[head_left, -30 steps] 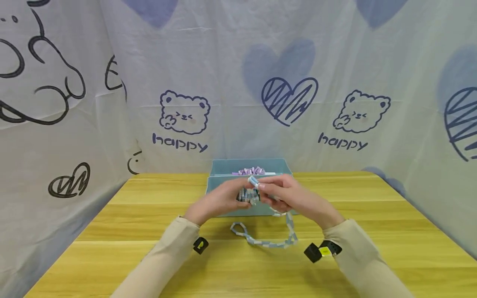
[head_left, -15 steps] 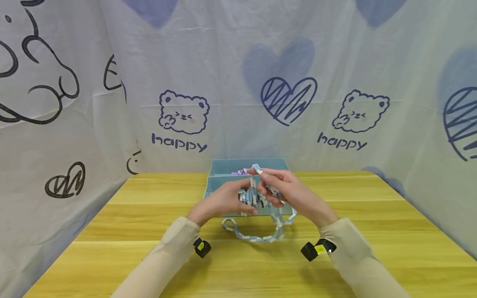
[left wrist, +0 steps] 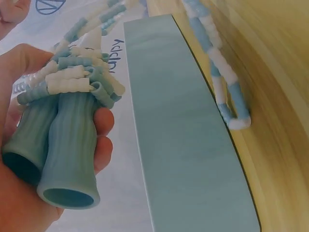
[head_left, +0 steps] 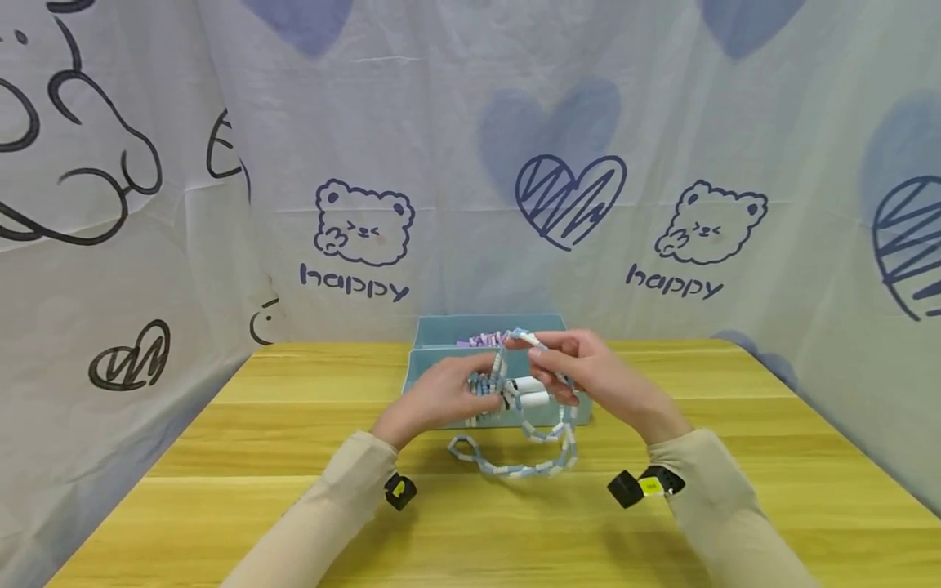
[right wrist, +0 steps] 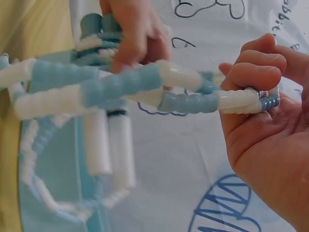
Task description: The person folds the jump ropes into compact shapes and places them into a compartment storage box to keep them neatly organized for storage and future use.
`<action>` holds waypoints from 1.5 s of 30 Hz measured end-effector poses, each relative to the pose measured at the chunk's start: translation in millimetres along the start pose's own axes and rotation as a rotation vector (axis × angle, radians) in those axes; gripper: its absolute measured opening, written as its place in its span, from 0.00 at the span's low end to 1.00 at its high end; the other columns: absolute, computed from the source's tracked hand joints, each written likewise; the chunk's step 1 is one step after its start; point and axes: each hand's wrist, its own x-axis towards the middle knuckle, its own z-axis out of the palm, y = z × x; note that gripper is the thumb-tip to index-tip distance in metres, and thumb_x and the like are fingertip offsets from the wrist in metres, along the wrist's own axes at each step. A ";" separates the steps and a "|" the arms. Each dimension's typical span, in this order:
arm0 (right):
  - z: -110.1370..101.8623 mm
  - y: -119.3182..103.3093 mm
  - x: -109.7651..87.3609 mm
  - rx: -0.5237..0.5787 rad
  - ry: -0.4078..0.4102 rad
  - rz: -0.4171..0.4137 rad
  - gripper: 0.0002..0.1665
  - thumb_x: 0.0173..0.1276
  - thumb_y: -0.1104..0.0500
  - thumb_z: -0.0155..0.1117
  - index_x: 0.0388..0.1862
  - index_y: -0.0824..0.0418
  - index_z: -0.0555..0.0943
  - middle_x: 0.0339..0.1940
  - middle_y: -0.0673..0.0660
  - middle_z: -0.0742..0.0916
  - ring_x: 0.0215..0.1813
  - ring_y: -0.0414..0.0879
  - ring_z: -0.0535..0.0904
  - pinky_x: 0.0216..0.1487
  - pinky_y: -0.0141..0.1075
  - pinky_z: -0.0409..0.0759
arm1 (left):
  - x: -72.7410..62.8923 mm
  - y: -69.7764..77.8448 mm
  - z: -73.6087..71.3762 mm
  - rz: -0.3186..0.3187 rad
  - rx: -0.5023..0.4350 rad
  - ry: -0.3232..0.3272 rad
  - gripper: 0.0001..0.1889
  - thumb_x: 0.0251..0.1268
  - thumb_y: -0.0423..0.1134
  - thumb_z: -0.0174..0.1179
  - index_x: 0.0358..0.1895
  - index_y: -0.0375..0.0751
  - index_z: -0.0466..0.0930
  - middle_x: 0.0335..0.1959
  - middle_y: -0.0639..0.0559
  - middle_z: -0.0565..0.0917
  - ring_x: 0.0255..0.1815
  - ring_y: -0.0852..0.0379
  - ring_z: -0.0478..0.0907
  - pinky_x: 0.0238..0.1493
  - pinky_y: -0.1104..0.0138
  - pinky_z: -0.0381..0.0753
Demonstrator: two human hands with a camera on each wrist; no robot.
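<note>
A beaded jump rope [head_left: 515, 470] in light blue and white is between both hands. My left hand [head_left: 437, 396] grips its two handles [left wrist: 72, 154] side by side; their flared teal ends show in the left wrist view. Several turns of beads are wound around the handles, and their white parts [right wrist: 123, 150] stick out toward the right. With curled fingers, my right hand [head_left: 595, 376] holds a stretch of the beaded cord [right wrist: 239, 100], apart from the left hand. The loose cord droops below, its looped end low over the table.
Behind the hands stands a light blue open box [head_left: 441, 412] on the wooden table [head_left: 243, 490]. Purple and white beads [head_left: 485, 339] show inside it. A printed cloth [head_left: 456, 245] hangs at the back.
My right hand has drawn away to the right from the left hand, pulling cord off the handles. More loose cord hangs between the hands, and the white handle parts have come into sight.
</note>
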 end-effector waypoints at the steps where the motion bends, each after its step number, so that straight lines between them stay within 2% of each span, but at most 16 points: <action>1: -2.5 -0.7 -2.3 -0.020 0.011 0.000 0.22 0.78 0.55 0.54 0.63 0.68 0.76 0.21 0.55 0.72 0.19 0.45 0.61 0.21 0.32 0.64 | 0.1 -0.2 0.3 0.005 0.016 0.003 0.09 0.61 0.50 0.63 0.43 0.61 0.75 0.44 0.62 0.82 0.36 0.59 0.76 0.38 0.62 0.77; 4: -12.6 -5.0 -9.6 -0.130 0.045 -0.013 0.18 0.77 0.57 0.56 0.58 0.66 0.80 0.17 0.54 0.70 0.17 0.45 0.61 0.17 0.33 0.64 | -0.8 -0.3 0.2 0.010 0.045 0.001 0.09 0.61 0.49 0.63 0.35 0.60 0.70 0.34 0.62 0.79 0.25 0.60 0.69 0.27 0.66 0.70; 9: -24.1 -16.3 -19.9 -0.405 0.142 0.005 0.14 0.76 0.55 0.57 0.50 0.61 0.85 0.12 0.52 0.67 0.12 0.43 0.58 0.13 0.34 0.60 | -4.1 -0.4 -2.8 0.005 0.085 0.012 0.13 0.65 0.52 0.61 0.32 0.57 0.65 0.25 0.57 0.73 0.19 0.62 0.61 0.21 0.68 0.61; 12: -27.3 -18.0 -20.9 -0.520 0.204 0.031 0.13 0.74 0.51 0.60 0.46 0.58 0.86 0.13 0.51 0.67 0.13 0.41 0.58 0.15 0.33 0.60 | -4.6 -1.2 -3.6 -0.001 0.079 0.014 0.15 0.67 0.54 0.62 0.32 0.56 0.66 0.24 0.57 0.73 0.19 0.62 0.61 0.21 0.68 0.62; 15: -30.5 -16.9 -20.5 -0.575 0.235 0.035 0.13 0.72 0.49 0.63 0.43 0.56 0.86 0.15 0.51 0.68 0.15 0.42 0.60 0.17 0.33 0.63 | -4.4 -2.4 -3.1 -0.019 0.073 0.011 0.14 0.64 0.52 0.64 0.32 0.57 0.67 0.27 0.58 0.76 0.19 0.62 0.62 0.21 0.68 0.63; 18: -34.5 -17.1 -22.2 -0.568 0.290 0.014 0.12 0.70 0.50 0.66 0.42 0.57 0.86 0.16 0.52 0.68 0.16 0.43 0.60 0.17 0.33 0.62 | -3.5 -3.7 -2.6 -0.035 0.098 0.014 0.12 0.60 0.47 0.66 0.33 0.60 0.69 0.32 0.61 0.79 0.19 0.62 0.64 0.20 0.68 0.65; 22: -38.0 -19.2 -25.1 -0.498 0.346 -0.027 0.12 0.69 0.51 0.67 0.43 0.58 0.86 0.15 0.53 0.66 0.15 0.45 0.58 0.16 0.35 0.59 | -2.7 -5.6 -3.0 -0.055 0.139 0.014 0.12 0.53 0.44 0.66 0.34 0.61 0.70 0.31 0.61 0.79 0.18 0.61 0.65 0.20 0.67 0.64; 26: -37.9 -20.3 -24.9 -0.350 0.330 -0.056 0.15 0.72 0.51 0.63 0.49 0.59 0.84 0.17 0.54 0.68 0.15 0.46 0.58 0.15 0.36 0.59 | -2.0 -5.9 -3.1 -0.058 0.161 -0.022 0.13 0.53 0.45 0.66 0.36 0.61 0.71 0.29 0.60 0.78 0.21 0.61 0.66 0.21 0.67 0.65; 30: -35.3 -21.4 -22.8 -0.229 0.307 -0.113 0.17 0.75 0.54 0.58 0.56 0.61 0.80 0.26 0.57 0.76 0.20 0.46 0.64 0.18 0.35 0.65 | -2.1 -5.0 -2.7 -0.049 0.178 -0.059 0.13 0.53 0.44 0.65 0.38 0.60 0.70 0.26 0.58 0.77 0.20 0.61 0.66 0.21 0.67 0.64; 33: -33.9 -21.9 -21.3 -0.182 0.295 -0.163 0.17 0.76 0.57 0.57 0.59 0.63 0.79 0.35 0.60 0.82 0.23 0.45 0.68 0.21 0.33 0.70 | -2.7 -5.2 -2.7 -0.041 0.191 -0.064 0.13 0.52 0.43 0.65 0.38 0.59 0.70 0.24 0.58 0.75 0.19 0.61 0.65 0.20 0.67 0.63; 36: -33.4 -21.9 -20.0 -0.133 0.288 -0.210 0.17 0.76 0.60 0.57 0.59 0.66 0.78 0.43 0.62 0.84 0.24 0.45 0.70 0.22 0.32 0.72 | -3.0 -5.8 -2.7 -0.033 0.198 -0.054 0.13 0.52 0.43 0.65 0.37 0.59 0.70 0.25 0.59 0.76 0.20 0.61 0.65 0.20 0.67 0.63; 42: -34.1 -18.5 -17.9 -0.074 0.281 -0.272 0.17 0.76 0.63 0.56 0.59 0.68 0.77 0.46 0.64 0.85 0.24 0.45 0.71 0.23 0.32 0.74 | -2.7 -6.6 -2.3 -0.022 0.178 -0.057 0.13 0.57 0.50 0.69 0.35 0.60 0.70 0.28 0.61 0.78 0.22 0.61 0.68 0.22 0.67 0.66; 45: -37.7 -16.4 -18.0 -0.060 0.299 -0.293 0.18 0.76 0.63 0.55 0.60 0.69 0.76 0.47 0.63 0.85 0.24 0.45 0.71 0.23 0.30 0.75 | -2.6 -6.9 -2.7 -0.017 0.159 -0.050 0.13 0.57 0.48 0.67 0.35 0.60 0.70 0.27 0.60 0.77 0.21 0.61 0.67 0.21 0.67 0.65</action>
